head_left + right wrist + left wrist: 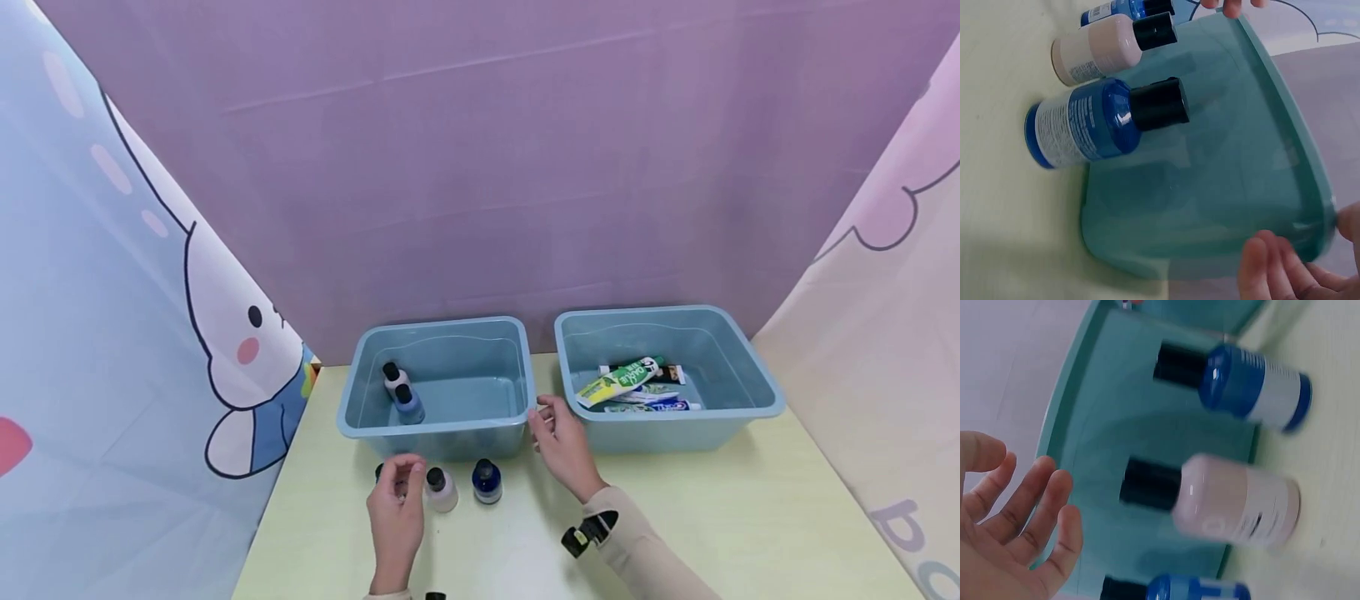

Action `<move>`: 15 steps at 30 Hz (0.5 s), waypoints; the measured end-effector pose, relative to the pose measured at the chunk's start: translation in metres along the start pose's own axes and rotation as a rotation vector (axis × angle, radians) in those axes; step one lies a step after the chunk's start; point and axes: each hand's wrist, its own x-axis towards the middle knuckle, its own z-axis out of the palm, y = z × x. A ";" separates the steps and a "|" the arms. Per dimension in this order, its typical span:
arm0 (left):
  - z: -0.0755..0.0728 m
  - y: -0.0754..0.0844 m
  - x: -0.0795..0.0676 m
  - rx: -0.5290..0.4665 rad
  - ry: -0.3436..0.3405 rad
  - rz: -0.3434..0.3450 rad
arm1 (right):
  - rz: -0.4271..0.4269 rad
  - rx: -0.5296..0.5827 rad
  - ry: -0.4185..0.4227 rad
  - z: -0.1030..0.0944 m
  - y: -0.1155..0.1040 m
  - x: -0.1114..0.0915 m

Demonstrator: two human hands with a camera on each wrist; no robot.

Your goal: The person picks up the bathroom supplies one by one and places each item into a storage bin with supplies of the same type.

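My left hand [397, 510] hovers in front of the left blue plastic basin [442, 432], fingers loosely bent and holding nothing. Behind it a blue bottle [1200, 589] with a black cap is mostly hidden in the head view. To its right stand a pale pink bottle [442, 493] and a dark blue bottle [487, 483], both upright and black-capped. My right hand [566, 446] is at the basin's front right corner. Its loosely curled fingers [1259, 265] overlap the rim in the right wrist view; whether they press on it I cannot tell.
Inside the left basin a pale bottle [395, 379] and a blue bottle [408, 406] stand at its left end. A second blue basin [675, 433] on the right holds several toothpaste tubes [618, 382]. A purple cloth [487, 167] hangs behind the pale table [750, 517].
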 end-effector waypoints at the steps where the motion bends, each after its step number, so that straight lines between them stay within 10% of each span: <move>1: -0.002 -0.001 0.001 0.008 0.021 0.000 | 0.018 0.029 0.001 0.002 0.001 0.002; 15: -0.024 -0.018 0.014 0.215 0.162 -0.057 | 0.101 0.193 0.013 0.013 0.006 0.018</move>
